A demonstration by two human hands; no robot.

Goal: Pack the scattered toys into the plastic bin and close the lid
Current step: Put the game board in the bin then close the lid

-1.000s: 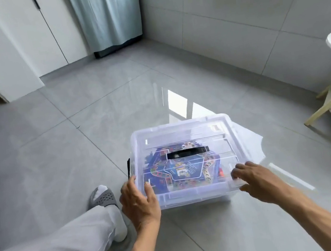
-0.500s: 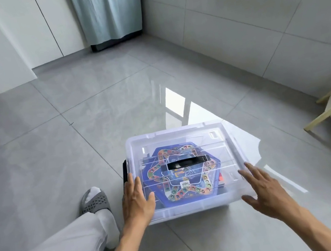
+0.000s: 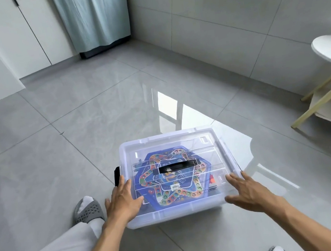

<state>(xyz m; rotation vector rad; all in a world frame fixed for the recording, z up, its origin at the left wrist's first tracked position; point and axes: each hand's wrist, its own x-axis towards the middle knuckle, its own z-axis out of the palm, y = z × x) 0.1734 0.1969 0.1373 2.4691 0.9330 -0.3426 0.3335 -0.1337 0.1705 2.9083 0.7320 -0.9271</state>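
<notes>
Clear plastic bin [image 3: 174, 212] sits on glossy grey tiles, its ribbed see-through lid [image 3: 206, 140] on top with a black handle [image 3: 176, 166]. Inside, a blue hexagonal game board [image 3: 177, 195]. Left hand [image 3: 123, 203] lies flat, fingers straight, on the lid's near-left corner; right hand [image 3: 246, 192] spread at the near-right corner.

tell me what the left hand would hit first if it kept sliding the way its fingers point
The left hand lies flat on the bin lid; its fingers point along the lid's left edge. It would likely reach the black side latch first, though depth is unclear.
</notes>
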